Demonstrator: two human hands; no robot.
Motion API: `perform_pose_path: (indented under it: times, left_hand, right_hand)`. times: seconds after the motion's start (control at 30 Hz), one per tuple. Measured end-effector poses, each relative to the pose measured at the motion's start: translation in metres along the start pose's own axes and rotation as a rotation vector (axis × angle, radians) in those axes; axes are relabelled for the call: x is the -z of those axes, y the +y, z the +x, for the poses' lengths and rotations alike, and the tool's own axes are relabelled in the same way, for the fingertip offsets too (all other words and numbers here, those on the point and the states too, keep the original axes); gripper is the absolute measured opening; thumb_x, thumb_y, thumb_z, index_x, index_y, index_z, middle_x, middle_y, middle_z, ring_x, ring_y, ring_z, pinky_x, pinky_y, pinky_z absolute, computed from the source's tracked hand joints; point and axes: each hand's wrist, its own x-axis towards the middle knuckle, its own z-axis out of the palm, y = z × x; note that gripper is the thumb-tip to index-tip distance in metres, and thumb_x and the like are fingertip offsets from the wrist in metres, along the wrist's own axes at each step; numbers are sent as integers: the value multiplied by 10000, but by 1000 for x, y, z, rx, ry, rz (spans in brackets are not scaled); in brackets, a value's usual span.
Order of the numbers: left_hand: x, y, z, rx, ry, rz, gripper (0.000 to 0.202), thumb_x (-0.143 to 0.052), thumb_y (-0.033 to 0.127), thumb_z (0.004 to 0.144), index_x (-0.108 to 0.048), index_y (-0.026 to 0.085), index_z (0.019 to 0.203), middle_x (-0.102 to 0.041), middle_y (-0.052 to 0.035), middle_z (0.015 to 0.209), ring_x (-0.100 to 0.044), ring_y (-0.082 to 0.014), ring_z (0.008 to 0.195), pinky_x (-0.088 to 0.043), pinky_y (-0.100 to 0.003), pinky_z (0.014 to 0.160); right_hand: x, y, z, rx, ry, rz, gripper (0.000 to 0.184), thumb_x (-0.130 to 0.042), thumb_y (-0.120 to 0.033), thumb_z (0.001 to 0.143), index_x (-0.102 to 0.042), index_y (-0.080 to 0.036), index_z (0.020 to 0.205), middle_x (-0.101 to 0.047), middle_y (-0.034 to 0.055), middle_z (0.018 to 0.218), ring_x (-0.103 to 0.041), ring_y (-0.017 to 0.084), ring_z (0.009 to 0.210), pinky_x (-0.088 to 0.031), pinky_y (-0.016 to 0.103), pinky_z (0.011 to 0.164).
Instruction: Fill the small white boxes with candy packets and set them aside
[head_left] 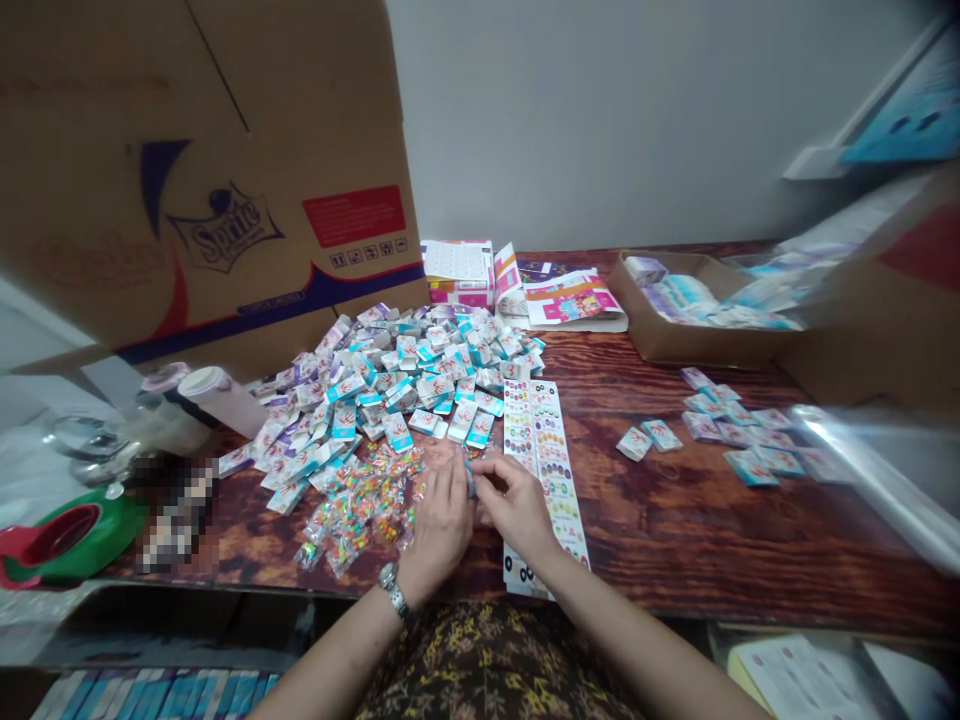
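My left hand (442,512) and my right hand (517,500) meet close to the table's front edge, fingers closed and pinching. Between the fingertips a small blue-and-white box (471,478) shows only in part. A heap of similar small boxes (405,375), blue or purple with white, lies just beyond the hands. Clear packets of colourful candy (360,500) are spread beside and left of my left hand. Long sticker sheets (559,470) with rows of small round pictures lie under and beyond my right hand.
Cardboard cartons rise at left (262,120) and right (892,300). A low open carton (697,345) holds more small boxes. Several loose boxes (739,430) lie at right near a clear plastic roll (877,490). A green tape dispenser (90,535) and jars (217,395) stand left.
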Motion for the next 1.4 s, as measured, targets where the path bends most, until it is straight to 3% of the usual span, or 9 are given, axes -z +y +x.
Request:
perform_pose_path:
  times: [0.2,0.7,0.8,0.87,0.97,1.07,1.13,1.23,1.4]
  left_hand:
    - [1,7,3,91,-85,71,700,-384,132,886,47,80,1435,-474,-224,1250,-489,-312,1101,-487,-429,836]
    - [-12,28,21,35,-121,-266,643,-334,174,905,17,75,1435,-476,-222,1212,-485,-287,1111,-459,-442,871]
    - [-11,27,22,-40,-184,-389,697,-407,288,902,6,133,1443,-328,-209,1383,-335,-311,1275,-391,-484,980]
    - [-9,21,21,-76,-189,-432,693,-438,322,894,-41,181,1445,-250,-173,1443,-248,-309,1329,-343,-497,1029]
    - [-10,14,16,-104,-189,-452,580,-418,272,904,-171,209,1424,-307,-145,1420,-271,-281,1322,-332,-496,1045]
    - [-16,13,10,-151,-230,-452,458,-428,258,899,-347,205,1346,-431,-132,1327,-356,-267,1270,-333,-507,1046]
    - [-19,17,8,-167,-245,-459,408,-446,259,891,-422,200,1294,-475,-129,1280,-390,-264,1245,-351,-500,1036]
    - [-20,21,5,-167,-251,-474,377,-460,269,887,-467,195,1257,-498,-130,1255,-418,-259,1222,-397,-474,1005]
    - [-21,17,5,-150,-248,-511,345,-444,266,896,-494,185,1228,-528,-127,1227,-451,-249,1189,-397,-477,1001]
  right_hand:
    - [-13,3,-25,24,50,38,340,-443,-185,889,-526,-198,1219,-614,77,1156,-583,189,1053,-475,317,904]
    - [15,20,-18,55,-28,-21,357,-438,-212,901,-536,-246,1243,-598,23,1221,-555,185,1124,-436,331,981]
    - [47,46,-8,-4,11,-5,325,-462,-255,886,-580,-214,1186,-631,51,1169,-581,198,1088,-455,356,961]
    - [82,68,4,-52,151,-71,350,-459,-284,881,-561,-182,1200,-615,85,1189,-571,218,1101,-447,395,964]
    - [134,92,23,-98,279,-345,421,-376,-299,900,-491,-145,1274,-593,138,1208,-546,256,1130,-427,466,961]
    - [157,100,35,42,24,-717,550,-457,-387,865,-412,-136,1353,-400,151,1397,-288,320,1325,-257,550,1050]
    - [153,101,40,127,-262,-819,685,-508,-473,830,-316,-162,1410,-279,124,1465,-163,325,1367,-222,562,1057]
    - [138,106,45,158,-576,-841,775,-530,-547,801,-246,-205,1436,-228,103,1487,-163,310,1369,-226,538,1059]
    - [129,121,46,179,-557,-811,587,-549,-526,811,-456,-254,1322,-446,106,1376,-330,293,1305,-188,544,1057]
